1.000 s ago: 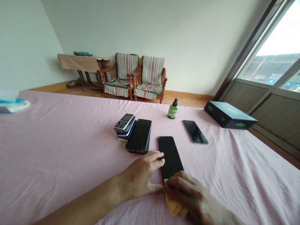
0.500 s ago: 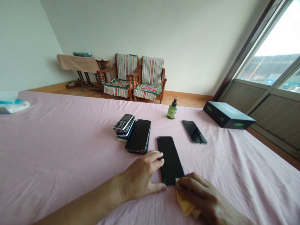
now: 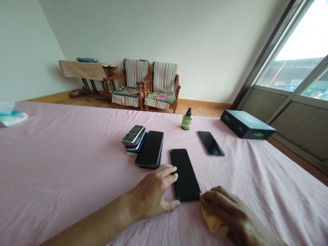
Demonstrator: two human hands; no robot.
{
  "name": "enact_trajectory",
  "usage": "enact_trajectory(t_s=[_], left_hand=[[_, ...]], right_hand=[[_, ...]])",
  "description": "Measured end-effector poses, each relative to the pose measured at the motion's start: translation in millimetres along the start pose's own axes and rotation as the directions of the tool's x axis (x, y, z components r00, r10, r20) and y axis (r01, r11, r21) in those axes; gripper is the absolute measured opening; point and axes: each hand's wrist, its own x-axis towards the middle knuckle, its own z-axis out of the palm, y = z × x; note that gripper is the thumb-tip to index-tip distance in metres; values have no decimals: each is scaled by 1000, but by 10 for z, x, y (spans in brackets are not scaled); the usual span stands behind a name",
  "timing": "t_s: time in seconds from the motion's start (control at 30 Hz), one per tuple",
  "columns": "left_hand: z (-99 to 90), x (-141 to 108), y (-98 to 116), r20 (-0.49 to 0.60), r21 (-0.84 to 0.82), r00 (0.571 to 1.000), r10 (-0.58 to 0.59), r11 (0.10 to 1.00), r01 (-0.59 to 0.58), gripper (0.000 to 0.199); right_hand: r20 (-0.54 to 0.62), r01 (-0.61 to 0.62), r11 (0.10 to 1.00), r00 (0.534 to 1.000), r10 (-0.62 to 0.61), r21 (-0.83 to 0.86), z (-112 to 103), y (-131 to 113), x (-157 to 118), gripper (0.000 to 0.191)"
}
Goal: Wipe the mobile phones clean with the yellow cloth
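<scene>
A black smartphone (image 3: 186,176) lies face up on the pink cloth in front of me. Along its left edge rests my left hand (image 3: 156,191), fingers spread and thumb at the near left corner. My right hand (image 3: 228,212) is closed on a yellow cloth (image 3: 212,218), whose tip is at the phone's near right corner. Left of this phone sits a stack of smartphones (image 3: 150,148). Against that stack stands a pile of keypad phones (image 3: 133,136), a silver-and-black one on top. Another smartphone (image 3: 210,143) lies farther right.
Behind the phones stands a green bottle (image 3: 187,120) with a black cap. A black box (image 3: 247,124) with green lettering sits at the far right edge. A tissue pack (image 3: 12,116) is at far left. Beyond the pink-covered surface (image 3: 64,153) are two wooden chairs (image 3: 161,83).
My right hand has slid a little to the right with the yellow cloth, baring the phone's near right corner. My left hand stays by the phone. The view has shifted slightly.
</scene>
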Motion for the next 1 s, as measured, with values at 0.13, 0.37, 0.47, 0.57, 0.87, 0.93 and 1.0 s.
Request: enact_trajectory(t_s=[0.13, 0.37, 0.47, 0.57, 0.87, 0.93, 1.0], left_hand=[[-14, 13, 35, 29, 54, 1000, -12, 998, 10, 67], [8, 37, 68, 1, 72, 1000, -12, 997, 12, 63], [11, 31, 58, -1, 74, 1000, -9, 997, 9, 63], [9, 26, 47, -7, 80, 1000, -6, 997, 7, 62], [29, 18, 21, -38, 85, 999, 21, 996, -18, 60], [30, 13, 20, -38, 86, 999, 17, 996, -13, 61], [32, 8, 21, -36, 87, 999, 13, 996, -10, 61]], right_hand=[[-90, -142, 989, 985, 146, 43, 103, 25, -73, 37], [-153, -145, 982, 975, 163, 123, 361, 9, -95, 37], [-163, -106, 988, 979, 123, 109, 341, 28, -48, 39], [-164, -145, 987, 974, 155, 75, 282, 59, 0, 44], [-288, -283, 956, 912, 292, 72, 321, 81, 6, 51], [-241, -261, 961, 931, 275, 89, 347, 38, 8, 40], [-169, -257, 960, 947, 272, 108, 353, -7, 0, 33]])
